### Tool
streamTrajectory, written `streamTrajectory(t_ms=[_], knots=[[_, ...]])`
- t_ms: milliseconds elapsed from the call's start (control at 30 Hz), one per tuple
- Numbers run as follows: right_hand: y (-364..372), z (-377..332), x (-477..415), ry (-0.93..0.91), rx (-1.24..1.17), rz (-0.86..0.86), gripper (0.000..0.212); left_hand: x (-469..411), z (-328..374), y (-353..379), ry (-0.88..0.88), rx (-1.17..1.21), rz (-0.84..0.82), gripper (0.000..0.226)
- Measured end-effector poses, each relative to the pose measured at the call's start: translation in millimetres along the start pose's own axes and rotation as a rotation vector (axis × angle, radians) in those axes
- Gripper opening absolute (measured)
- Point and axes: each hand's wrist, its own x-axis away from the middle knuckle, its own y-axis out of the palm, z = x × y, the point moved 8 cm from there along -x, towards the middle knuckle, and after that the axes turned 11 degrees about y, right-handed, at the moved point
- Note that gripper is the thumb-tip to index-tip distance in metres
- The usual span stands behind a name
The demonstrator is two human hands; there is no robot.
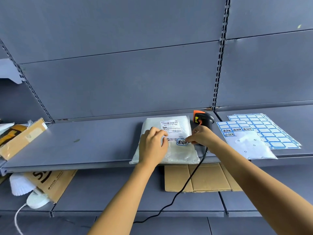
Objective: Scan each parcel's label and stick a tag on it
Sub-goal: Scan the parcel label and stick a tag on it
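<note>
With right hand (203,135), pinching tag (182,142) by its right end, thumb and forefinger tips closed on it. With left hand (153,145), steadying parcel (179,155): resting on it with fingers loosely bent, tips down by lower part of label (171,127), thumb reaching toward tag's left end, gripping nothing. Unable to confirm thumb contact with tag. Placing tag on parcel's face, just below label's print and right of centre; unable to judge extent of adhesion. Working on shelf (84,143), with parcel flat at its front edge. Judged step: sticking tag, presumably after scanning, going by scanner (202,118) lying on shelf just behind right hand, close beside parcel's right edge. To do well: anchor left end first, then smooth rightward with one fingertip, releasing pinch only at the finish; should avoid bubbles and creases on soft, wrinkled plastic. Stay clear of barcode at top of label. Press down with left hand throughout, to stop slack bag creeping. Mind cable (186,182) dropping over shelf edge beside right forearm; could snag on a quick pull-back. Noted further right: sheets (264,131) of blue-edged tags, a few written on, front sheet partly peeled. Noted below: flat cardboard (208,177) on lower shelf.
</note>
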Motion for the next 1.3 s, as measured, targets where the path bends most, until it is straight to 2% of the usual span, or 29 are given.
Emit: streamTrajectory(t_ms=[133,200,333,467,600,667,733,833,967,1033,1133,1200,1300], knots=[[3.7,3.2,-2.8,-0.004,0.096,0.052,0.029,7.7,10.8,23.5,0.121,0.019,-0.239,0.031],[3.7,-1.5,-0.5,-0.031,0.218,0.106,0.032,11.8,12.6,32.3,0.125,0.006,-0.330,0.034],[5.7,-2.2,2.1,-0.061,0.348,0.187,0.035,13.0,12.2,31.3,0.154,-0.034,-0.291,0.039],[6.9,-6.8,10.4,-0.097,0.491,0.270,0.038,16.0,15.5,31.7,0.222,-0.085,-0.291,0.034],[3.7,-10.8,18.2,-0.120,0.630,0.360,0.047,16.8,14.3,26.3,0.203,-0.111,-0.218,0.035],[2.5,-5.0,17.7,-0.085,0.563,0.324,0.046,17.7,6.8,21.7,0.124,-0.099,-0.158,0.039],[1.8,-0.8,17.5,-0.061,0.491,0.306,0.043,23.0,-11.6,14.5,-0.068,-0.091,-0.132,0.044],[2.3,-1.3,22.3,-0.050,0.441,0.319,0.033,37.9,-42.3,10.7,-0.413,-0.067,-0.266,0.060],[14.5,-2.8,28.7,-0.075,0.434,0.276,0.025,51.5,-59.4,11.8,-0.650,0.108,-0.326,0.068],[21.1,1.8,30.6,-0.048,0.362,0.214,0.022,59.6,-62.2,12.3,-0.807,0.348,-0.287,0.061],[16.9,12.4,34.4,0.047,0.279,0.242,0.026,74.8,-59.8,12.1,-1.021,0.817,-0.105,0.037],[12.7,17.5,42.4,0.080,0.277,0.284,0.029,84.1,-59.5,8.2,-1.072,0.920,-0.072,0.027],[13.2,24.7,53.0,0.082,0.213,0.302,0.027,95.7,-58.0,3.7,-1.122,1.048,-0.043,0.029]])
